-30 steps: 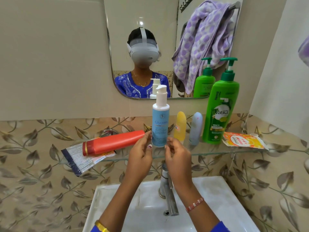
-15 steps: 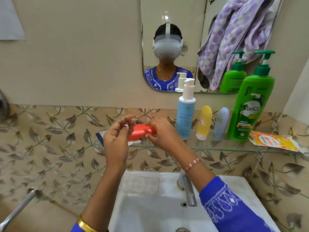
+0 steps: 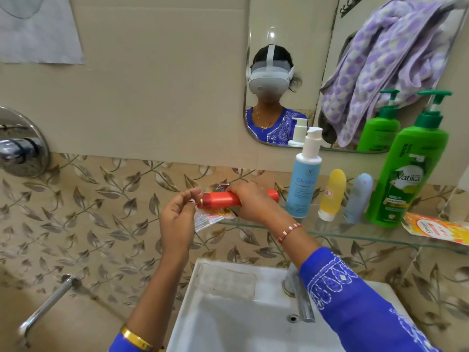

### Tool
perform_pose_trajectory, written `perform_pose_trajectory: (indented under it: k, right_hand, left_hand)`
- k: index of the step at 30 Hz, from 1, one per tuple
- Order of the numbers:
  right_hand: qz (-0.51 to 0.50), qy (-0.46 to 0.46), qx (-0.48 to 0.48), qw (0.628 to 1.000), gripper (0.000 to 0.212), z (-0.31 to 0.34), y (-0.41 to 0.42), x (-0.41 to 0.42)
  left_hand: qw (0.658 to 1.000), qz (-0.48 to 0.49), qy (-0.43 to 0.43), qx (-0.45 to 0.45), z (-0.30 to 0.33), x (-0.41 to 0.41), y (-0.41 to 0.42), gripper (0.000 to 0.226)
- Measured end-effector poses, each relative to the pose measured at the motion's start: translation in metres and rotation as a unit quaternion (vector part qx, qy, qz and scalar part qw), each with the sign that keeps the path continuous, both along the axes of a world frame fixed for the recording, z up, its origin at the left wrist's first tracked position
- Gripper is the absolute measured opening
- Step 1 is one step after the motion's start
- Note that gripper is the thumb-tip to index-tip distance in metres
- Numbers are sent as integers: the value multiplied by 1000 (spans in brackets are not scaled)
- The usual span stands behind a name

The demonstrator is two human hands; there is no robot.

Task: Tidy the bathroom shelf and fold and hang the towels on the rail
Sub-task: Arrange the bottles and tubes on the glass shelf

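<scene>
Since a second ago both hands have left the blue pump bottle (image 3: 303, 185), which now stands alone upright on the glass shelf (image 3: 355, 236); the view has swung left, so the bottles sit right of centre; right hand (image 3: 250, 203) now lies over the middle of the red tube (image 3: 220, 200), fingers curled round it, holding it level at the shelf's left end; half a second ago the hand was nearer the tube's right end, now more of the cap end shows; left hand (image 3: 177, 217) is raised just beside the tube's cap, fingertips bunched close to the cap; cannot tell if it touches or pinches anything; a crumpled sachet (image 3: 210, 218) lies under the tube, its corner overhanging the shelf edge, as before.

Around: right of the blue bottle stand a small yellow tube (image 3: 332, 194), a pale blue tube (image 3: 359, 196) and a large green pump bottle (image 3: 408, 179), in a row, close together; an orange packet (image 3: 436, 228) lies flat at the shelf's right end; a purple patterned towel (image 3: 385, 62) hangs bunched, unfolded, seen in the mirror (image 3: 304, 59); white sink (image 3: 228, 313) with a chrome tap (image 3: 300, 298) below the hands; the right forearm crosses in front of the shelf edge; a chrome wall fitting (image 3: 20, 143) at far left.
</scene>
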State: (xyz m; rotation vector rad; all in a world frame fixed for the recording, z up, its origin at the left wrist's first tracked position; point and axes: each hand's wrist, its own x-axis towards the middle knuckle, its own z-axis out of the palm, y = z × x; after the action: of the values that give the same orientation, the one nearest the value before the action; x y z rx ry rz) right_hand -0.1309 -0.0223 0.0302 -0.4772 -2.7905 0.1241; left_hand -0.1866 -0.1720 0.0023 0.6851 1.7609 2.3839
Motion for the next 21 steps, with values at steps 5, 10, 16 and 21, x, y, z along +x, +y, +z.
perform_pose_trajectory:
  k: [5, 10, 16, 21]
  right_hand:
    - [-8, 31, -27, 999, 41, 1, 4, 8]
    - [-8, 134, -98, 986, 42, 3, 11, 16]
    - [54, 340, -297, 891, 33, 29, 0, 31]
    - [120, 432, -526, 723, 33, 42, -9, 44]
  left_hand:
    - [999, -27, -27, 9, -3, -5, -1, 30]
    - [998, -46, -26, 35, 1, -5, 7, 31]
    - [995, -96, 13, 2, 18, 0, 29, 21]
    - [981, -169, 70, -56, 17, 15, 41, 16]
